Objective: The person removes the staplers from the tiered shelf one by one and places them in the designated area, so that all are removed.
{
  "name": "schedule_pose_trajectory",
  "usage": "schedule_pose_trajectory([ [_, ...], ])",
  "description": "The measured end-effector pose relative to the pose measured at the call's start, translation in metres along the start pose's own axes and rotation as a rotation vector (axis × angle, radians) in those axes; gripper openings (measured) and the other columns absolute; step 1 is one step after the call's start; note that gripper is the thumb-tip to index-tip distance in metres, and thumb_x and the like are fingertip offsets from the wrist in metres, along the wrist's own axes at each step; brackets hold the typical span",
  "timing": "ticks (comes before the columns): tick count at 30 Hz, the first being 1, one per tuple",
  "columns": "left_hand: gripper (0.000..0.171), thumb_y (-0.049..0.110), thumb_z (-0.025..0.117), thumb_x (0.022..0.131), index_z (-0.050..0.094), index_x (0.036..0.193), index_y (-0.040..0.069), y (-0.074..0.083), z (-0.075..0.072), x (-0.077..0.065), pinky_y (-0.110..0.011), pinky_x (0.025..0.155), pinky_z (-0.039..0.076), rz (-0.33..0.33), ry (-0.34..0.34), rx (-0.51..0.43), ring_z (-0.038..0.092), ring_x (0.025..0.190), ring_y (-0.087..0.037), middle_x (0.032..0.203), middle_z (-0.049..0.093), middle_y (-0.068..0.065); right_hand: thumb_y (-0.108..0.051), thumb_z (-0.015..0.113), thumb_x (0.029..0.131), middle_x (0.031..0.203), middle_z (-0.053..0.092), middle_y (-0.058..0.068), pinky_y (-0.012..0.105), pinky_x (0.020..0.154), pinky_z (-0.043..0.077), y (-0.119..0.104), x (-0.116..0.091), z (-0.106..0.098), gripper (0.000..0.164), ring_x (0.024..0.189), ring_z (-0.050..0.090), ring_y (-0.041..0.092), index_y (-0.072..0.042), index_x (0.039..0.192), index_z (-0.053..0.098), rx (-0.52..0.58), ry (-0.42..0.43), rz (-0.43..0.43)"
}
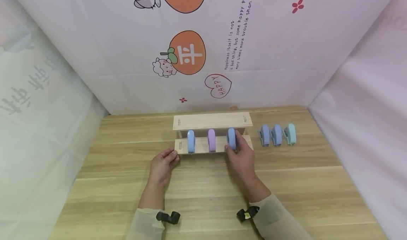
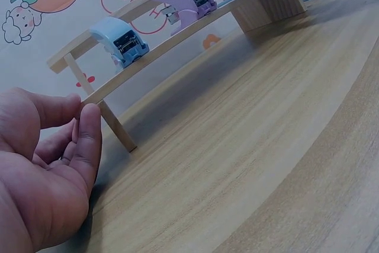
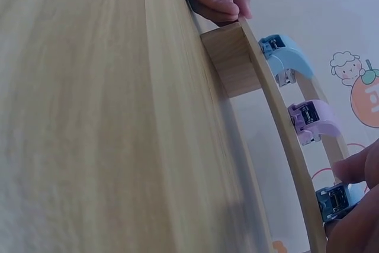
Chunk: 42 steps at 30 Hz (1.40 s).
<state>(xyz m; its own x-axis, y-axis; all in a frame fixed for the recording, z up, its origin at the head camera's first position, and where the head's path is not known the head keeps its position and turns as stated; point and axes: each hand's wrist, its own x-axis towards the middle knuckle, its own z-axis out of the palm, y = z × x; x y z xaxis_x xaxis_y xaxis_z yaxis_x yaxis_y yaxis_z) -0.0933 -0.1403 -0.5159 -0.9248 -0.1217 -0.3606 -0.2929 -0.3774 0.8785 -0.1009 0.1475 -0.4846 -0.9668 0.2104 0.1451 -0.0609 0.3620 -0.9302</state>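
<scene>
A two-tier wooden rack (image 1: pixel 219 147) stands on the table, its back tier higher than the front one. My left hand (image 1: pixel 162 165) pinches the front board's left corner, thumb above and fingers below in the left wrist view. Along that board stand a light blue stapler (image 1: pixel 190 141), a purple stapler (image 1: pixel 211 140) and, toward the right end, a blue stapler (image 1: pixel 231 138). My right hand (image 1: pixel 243 158) grips the blue stapler between thumb and fingers, close over the board. In the right wrist view, this hand (image 3: pixel 361 220) covers part of the blue stapler (image 3: pixel 334 199).
Right of the rack, two blue staplers (image 1: pixel 264 135) and a mint green stapler (image 1: pixel 290 134) stand in a row on the wooden table (image 1: pixel 203 190). Behind the rack rises a white printed backdrop (image 1: pixel 270 45). White sheets hang on both sides.
</scene>
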Motion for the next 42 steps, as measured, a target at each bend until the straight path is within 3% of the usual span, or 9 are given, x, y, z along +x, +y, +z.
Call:
schedule_pose_trajectory([
  [28,0.040,0.001,0.068,0.099,0.058,0.137,-0.008,0.000,0.003,0.000,-0.027,0.098,0.060,0.009,0.017,0.007,0.068,0.105,-0.023,0.125,0.061,-0.016,-0.001,0.065,0.099,0.158,0.047,0.011,0.041,0.124,0.037,-0.003,-0.004,-0.006,0.059,0.146,0.043,0.028,-0.007,0.154,0.047,-0.046,-0.040,-0.010],
  [42,0.042,0.002,0.068,0.099,0.056,0.137,-0.010,0.001,0.004,-0.001,-0.027,0.097,0.061,0.008,0.017,0.010,0.068,0.105,-0.021,0.122,0.062,-0.013,-0.001,0.067,0.097,0.156,0.049,0.012,0.046,0.123,0.036,-0.003,-0.005,-0.016,0.059,0.146,0.043,0.030,-0.007,0.153,0.048,-0.049,-0.003,-0.007],
])
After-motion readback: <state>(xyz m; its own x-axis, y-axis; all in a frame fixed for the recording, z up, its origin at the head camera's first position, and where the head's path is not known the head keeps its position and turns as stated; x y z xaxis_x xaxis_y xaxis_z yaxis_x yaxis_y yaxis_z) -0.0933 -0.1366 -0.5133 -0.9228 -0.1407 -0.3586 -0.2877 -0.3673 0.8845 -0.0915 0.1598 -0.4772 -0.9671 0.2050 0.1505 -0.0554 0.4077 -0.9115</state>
